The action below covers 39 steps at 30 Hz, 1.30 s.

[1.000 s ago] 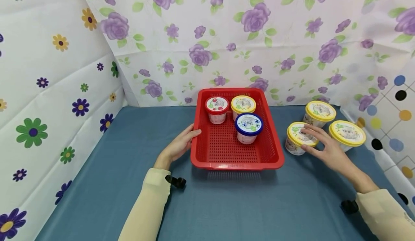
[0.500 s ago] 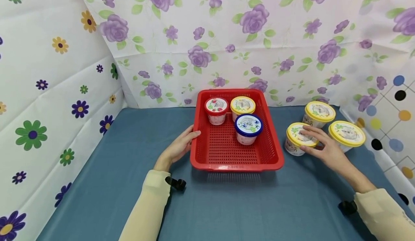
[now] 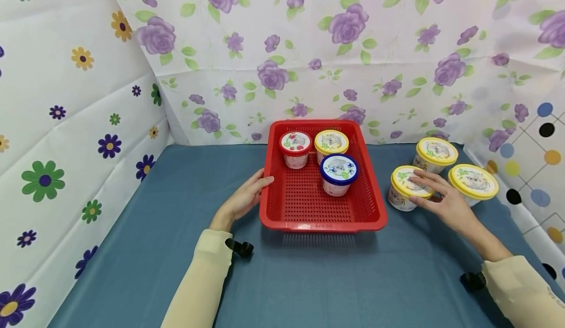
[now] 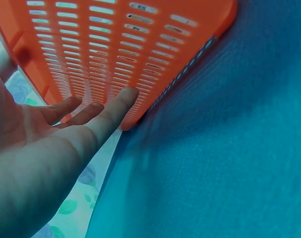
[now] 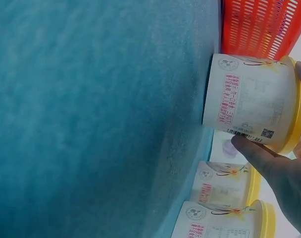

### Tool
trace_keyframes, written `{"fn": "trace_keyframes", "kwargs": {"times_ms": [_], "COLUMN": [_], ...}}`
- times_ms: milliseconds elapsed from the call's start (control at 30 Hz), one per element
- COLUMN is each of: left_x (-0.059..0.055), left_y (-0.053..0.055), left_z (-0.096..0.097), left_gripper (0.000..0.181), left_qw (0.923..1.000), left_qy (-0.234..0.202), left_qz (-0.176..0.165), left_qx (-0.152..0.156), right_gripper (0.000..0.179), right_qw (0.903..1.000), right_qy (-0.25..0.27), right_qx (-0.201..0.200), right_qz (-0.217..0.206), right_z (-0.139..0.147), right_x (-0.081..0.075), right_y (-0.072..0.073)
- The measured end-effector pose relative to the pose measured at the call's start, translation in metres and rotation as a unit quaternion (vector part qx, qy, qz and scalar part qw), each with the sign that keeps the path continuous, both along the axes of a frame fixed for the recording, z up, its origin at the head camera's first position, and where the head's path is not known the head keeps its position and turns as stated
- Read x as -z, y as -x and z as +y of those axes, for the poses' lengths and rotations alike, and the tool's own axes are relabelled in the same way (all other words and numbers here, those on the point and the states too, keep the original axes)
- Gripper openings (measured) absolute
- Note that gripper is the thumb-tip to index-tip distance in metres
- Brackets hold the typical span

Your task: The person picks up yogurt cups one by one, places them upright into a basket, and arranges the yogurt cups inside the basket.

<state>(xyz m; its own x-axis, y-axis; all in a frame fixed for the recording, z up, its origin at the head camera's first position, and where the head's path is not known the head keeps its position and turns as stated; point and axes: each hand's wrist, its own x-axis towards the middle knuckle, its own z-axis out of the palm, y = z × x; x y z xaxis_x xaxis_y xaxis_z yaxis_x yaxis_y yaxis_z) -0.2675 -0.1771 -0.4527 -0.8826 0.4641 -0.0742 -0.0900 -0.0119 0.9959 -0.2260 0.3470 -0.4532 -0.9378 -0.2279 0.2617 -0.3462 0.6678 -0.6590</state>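
Observation:
My left hand (image 3: 240, 199) holds the left side of a red perforated basket (image 3: 282, 205), thumb over the rim. In the left wrist view its fingers (image 4: 108, 114) lie along the basket's outer wall. A red-lidded tub (image 3: 295, 144), a yellow-lidded tub (image 3: 331, 141) and a blue-lidded tub (image 3: 339, 168) stand upright inside. To the right of the basket, my right hand (image 3: 452, 208) grips another yellow-lidded tub (image 5: 254, 99) from above, with a finger against its printed side. That tub stands upright on the table, and the hand covers part of its lid.
Two more yellow-lidded tubs stand close by, one behind (image 3: 436, 151) and one to the right (image 3: 473, 181) of the gripped tub. A blue cloth covers the table (image 3: 326, 284). Flowered sheets (image 3: 309, 38) hang at the back and left, and a dotted one (image 3: 540, 171) at the right.

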Motion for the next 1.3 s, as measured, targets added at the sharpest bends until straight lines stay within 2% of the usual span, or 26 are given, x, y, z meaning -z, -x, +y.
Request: {"fn": "trace_keyframes", "kwargs": {"times_ms": [400,600,867,1133,1300], "left_x": [0.003,0.002,0.003,0.002,0.002], "left_y": [0.003,0.002,0.003,0.001,0.001], "left_z": [-0.001,-0.002,-0.001,0.000,0.000], "left_gripper": [0.065,0.063,0.065,0.064,0.064], "left_qw": [1.0000,1.0000,1.0000,1.0000,1.0000], "left_qy": [-0.002,-0.003,-0.004,-0.002,-0.002], "left_qz": [0.000,0.001,0.004,0.002,0.000], "left_qx": [0.002,-0.001,0.001,-0.002,-0.004], "right_gripper": [0.052,0.048,0.046,0.045,0.046], "right_qw": [0.9996,0.9994,0.9980,0.9963,0.9942], "right_qy": [0.021,0.030,0.060,0.083,0.105], "right_qx": [-0.003,-0.011,0.003,0.009,0.019], "right_qz": [-0.019,-0.012,-0.020,-0.021,-0.007], "right_z": [-0.001,-0.002,-0.004,-0.004,-0.008], "right_x": [-0.004,-0.003,-0.002,-0.010,-0.024], "right_y": [0.001,0.006,0.005,0.003,0.007]}}
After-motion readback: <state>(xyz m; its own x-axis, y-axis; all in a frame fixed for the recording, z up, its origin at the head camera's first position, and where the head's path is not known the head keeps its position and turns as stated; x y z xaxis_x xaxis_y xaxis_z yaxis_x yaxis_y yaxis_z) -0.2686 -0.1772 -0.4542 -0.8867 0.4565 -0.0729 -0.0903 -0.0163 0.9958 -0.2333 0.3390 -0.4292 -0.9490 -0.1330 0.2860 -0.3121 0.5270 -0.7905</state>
